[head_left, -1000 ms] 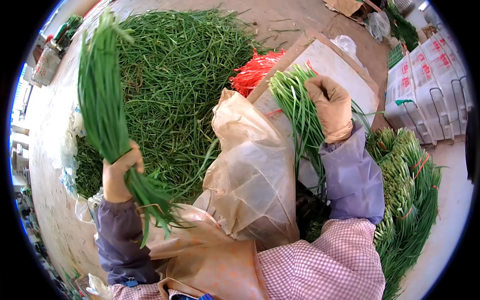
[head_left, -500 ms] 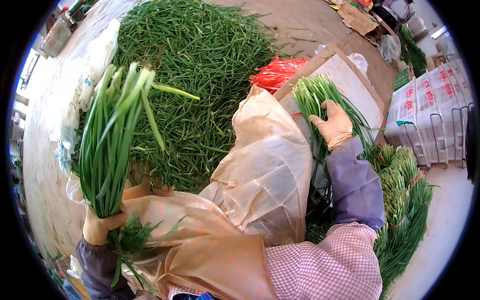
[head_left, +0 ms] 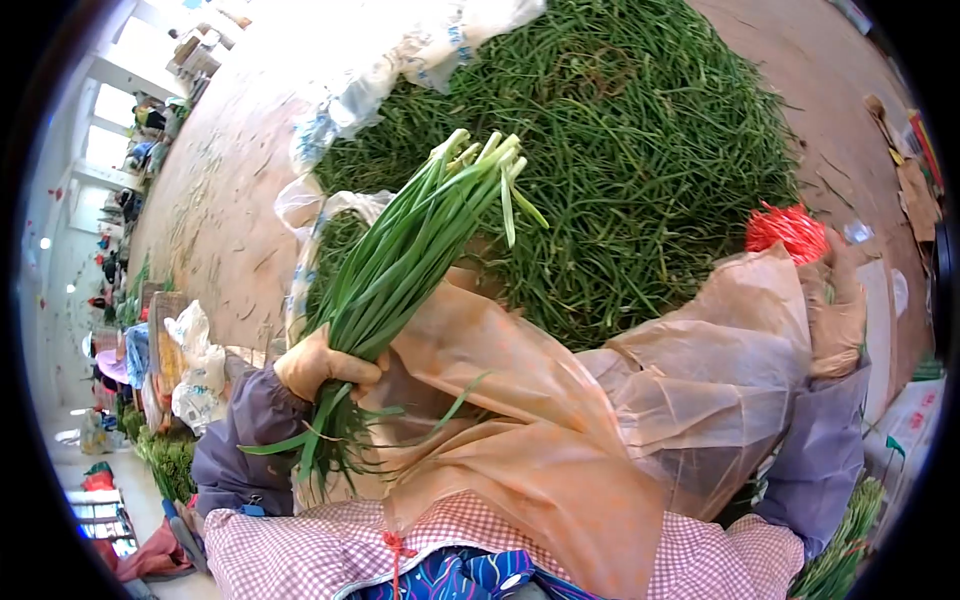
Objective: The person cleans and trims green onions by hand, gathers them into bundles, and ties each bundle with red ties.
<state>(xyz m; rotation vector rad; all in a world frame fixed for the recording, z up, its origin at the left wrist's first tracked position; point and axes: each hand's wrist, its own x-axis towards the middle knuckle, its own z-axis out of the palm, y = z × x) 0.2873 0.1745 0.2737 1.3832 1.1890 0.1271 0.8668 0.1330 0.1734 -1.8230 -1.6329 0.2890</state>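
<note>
Left hand [head_left: 322, 367]: gloved, ahead of the body on the left, fingers curled into a grip. Left elbow bent, purple left sleeve [head_left: 245, 432] angled up and inward to the wrist. Right hand [head_left: 836, 312]: also gloved, out at far right, pointing away from the body. Right sleeve [head_left: 822, 450] stretched forward. Right finger pose unclear. Hands well apart.

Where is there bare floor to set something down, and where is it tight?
Bare floor, with stray bits, shows left of the white plastic edging the green pile, and right of that pile, beyond the red strands. It is crowded around the right hand, by the strands, beige apron and pale board, and where the left hand holds its bunch.
</note>
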